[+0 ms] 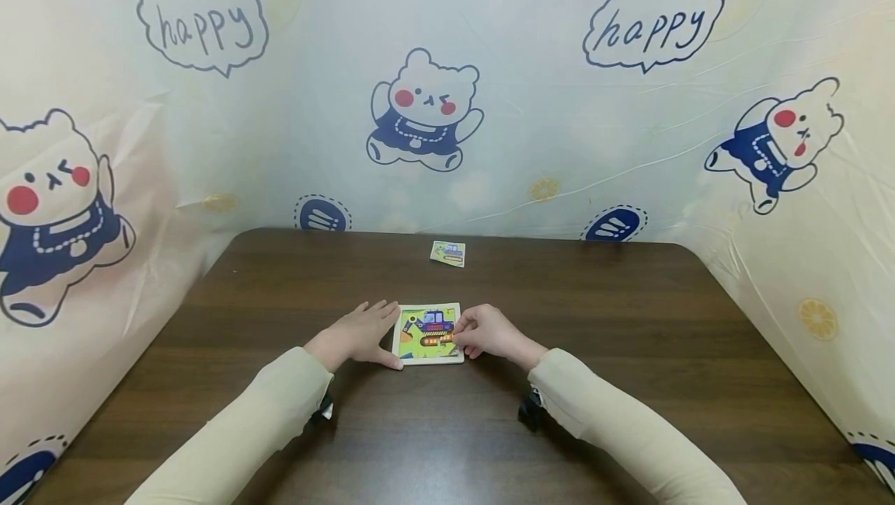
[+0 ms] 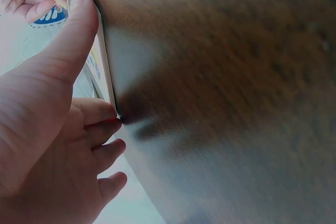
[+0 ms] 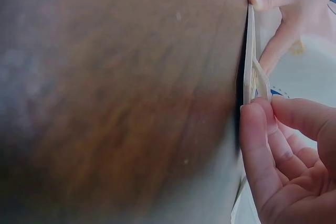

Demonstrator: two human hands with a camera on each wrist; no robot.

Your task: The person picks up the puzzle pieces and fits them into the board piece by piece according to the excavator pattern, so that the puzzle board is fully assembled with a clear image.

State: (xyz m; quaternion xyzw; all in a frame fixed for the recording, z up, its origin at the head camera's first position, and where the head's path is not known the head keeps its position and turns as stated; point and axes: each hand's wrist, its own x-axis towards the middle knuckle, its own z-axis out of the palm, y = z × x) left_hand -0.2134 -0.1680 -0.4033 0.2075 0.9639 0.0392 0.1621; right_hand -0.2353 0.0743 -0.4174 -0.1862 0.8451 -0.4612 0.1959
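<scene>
A white-rimmed picture puzzle board (image 1: 432, 362) with a vehicle on a yellow-green ground lies flat on the table. My left hand (image 1: 360, 334) is spread at its left side, thumb on the near left corner and fingertips at the upper left edge. At the right side, my right hand (image 1: 489, 330) pinches a thin puzzle piece (image 3: 263, 80) between thumb and fingers. In the right wrist view the piece is tilted, one end raised off the board and the other down against it. My fingers hide part of the piece and the board's right edge.
A small card (image 1: 447, 253) with a similar vehicle picture lies near the far edge of the dark wooden table (image 1: 594, 303). Behind the table hangs a pale curtain (image 1: 524, 140) printed with bears and speech bubbles.
</scene>
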